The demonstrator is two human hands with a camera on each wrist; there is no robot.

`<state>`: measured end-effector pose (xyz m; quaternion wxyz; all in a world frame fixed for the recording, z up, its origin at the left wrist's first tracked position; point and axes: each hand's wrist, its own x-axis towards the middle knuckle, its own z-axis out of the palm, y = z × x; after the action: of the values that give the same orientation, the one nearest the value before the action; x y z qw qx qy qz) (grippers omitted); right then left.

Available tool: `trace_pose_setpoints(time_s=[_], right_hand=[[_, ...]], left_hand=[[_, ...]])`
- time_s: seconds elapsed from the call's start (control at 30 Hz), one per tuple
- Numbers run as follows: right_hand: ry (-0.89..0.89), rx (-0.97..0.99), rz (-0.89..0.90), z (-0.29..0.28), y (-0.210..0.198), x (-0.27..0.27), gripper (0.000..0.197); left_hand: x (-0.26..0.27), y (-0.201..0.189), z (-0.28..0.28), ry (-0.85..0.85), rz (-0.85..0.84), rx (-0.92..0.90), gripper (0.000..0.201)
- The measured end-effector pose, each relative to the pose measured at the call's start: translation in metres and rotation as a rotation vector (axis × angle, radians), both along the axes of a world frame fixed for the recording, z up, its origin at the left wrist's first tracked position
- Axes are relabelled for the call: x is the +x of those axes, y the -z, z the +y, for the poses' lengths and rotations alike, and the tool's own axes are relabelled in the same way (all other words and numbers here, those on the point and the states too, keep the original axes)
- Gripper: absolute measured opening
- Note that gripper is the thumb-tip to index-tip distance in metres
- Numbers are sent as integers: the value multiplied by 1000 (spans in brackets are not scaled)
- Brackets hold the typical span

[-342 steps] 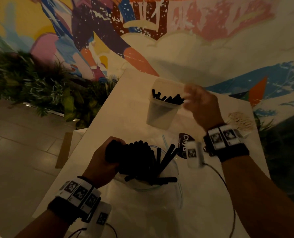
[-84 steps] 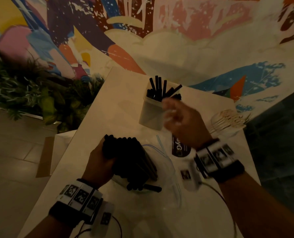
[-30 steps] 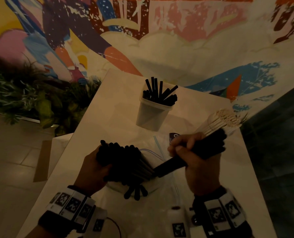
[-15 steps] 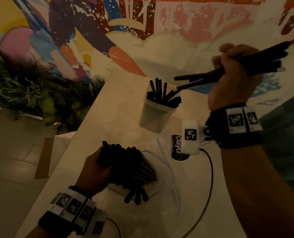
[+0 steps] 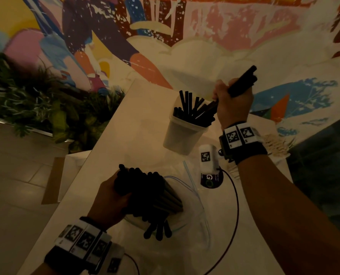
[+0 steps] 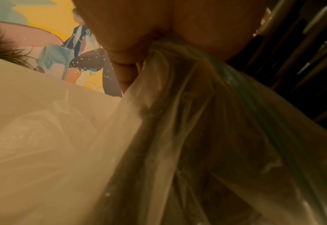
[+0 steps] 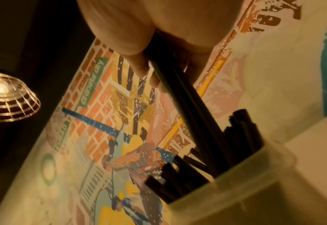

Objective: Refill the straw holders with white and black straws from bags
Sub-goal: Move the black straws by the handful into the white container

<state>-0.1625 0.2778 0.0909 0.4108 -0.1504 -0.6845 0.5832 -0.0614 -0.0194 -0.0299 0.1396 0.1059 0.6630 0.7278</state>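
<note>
Two hands were busy. The right hand (image 5: 233, 105) was clamped round a small bunch of black straws (image 5: 242, 80), tilted, lower ends dipping into the straw holder (image 5: 182, 135) just below and left of its knuckles. That tub already had a fair lot of black straws standing and leaning in it, maybe half full, hard to say. The left hand (image 5: 108, 201) gripped the gathered neck of a clear plastic bag (image 5: 193, 219), with a thick bundle of black straws (image 5: 145, 193) poking out past its fingers (image 6: 124, 71); a few ends stuck out toward the wrist.

Progress, as a guess: black refill under way, plenty left in the bag. White straws not started, it seemed; a pale bunch, probably the white ones (image 5: 274, 143), lay just right of the right wrist, partly hidden. No second holder showed.

Both holder and bag were on a pale table (image 5: 133, 124). A dark round label (image 5: 210, 178) lay between the hands, under the wrist camera. Beyond the right hand was a painted wall mural (image 5: 165, 26). Left of the table were green plants (image 5: 36, 108) and a tiled floor (image 5: 12, 175). Lighting was dim; a wire lampshade (image 7: 6, 97) glowed in the right wrist view.
</note>
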Motion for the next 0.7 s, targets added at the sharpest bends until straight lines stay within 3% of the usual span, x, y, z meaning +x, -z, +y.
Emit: trace_pose_setpoints(time_s=[0.17,0.3,0.37,0.47,0.53,0.57,0.67,0.7], right_hand=[[133,253,-470,9,23,1,65],[147,368,-746,10,36,3,91],[197,361,-638,11,38,4,91],[249,393,-296,12,33,9,104],[236,495,-216,14,37,9,102],[183,556,-268,13,41,9,96],[-67,784,-693,10,55,7,64],[-98,795,-738,10,58,7,59]], left_hand=[[-2,-1,-1,12,42,-52,23],[-2,-3,-2,45,17,-123,33],[-2,-5,-1,54,-2,-108,34],[-2,-3,-2,11,13,-41,34],[-3,-1,-2,-1,17,-36,35],[-3,0,-2,-5,23,-48,30],[-3,-3,0,3,29,-54,23],[-2,-5,0,6,14,-40,25]])
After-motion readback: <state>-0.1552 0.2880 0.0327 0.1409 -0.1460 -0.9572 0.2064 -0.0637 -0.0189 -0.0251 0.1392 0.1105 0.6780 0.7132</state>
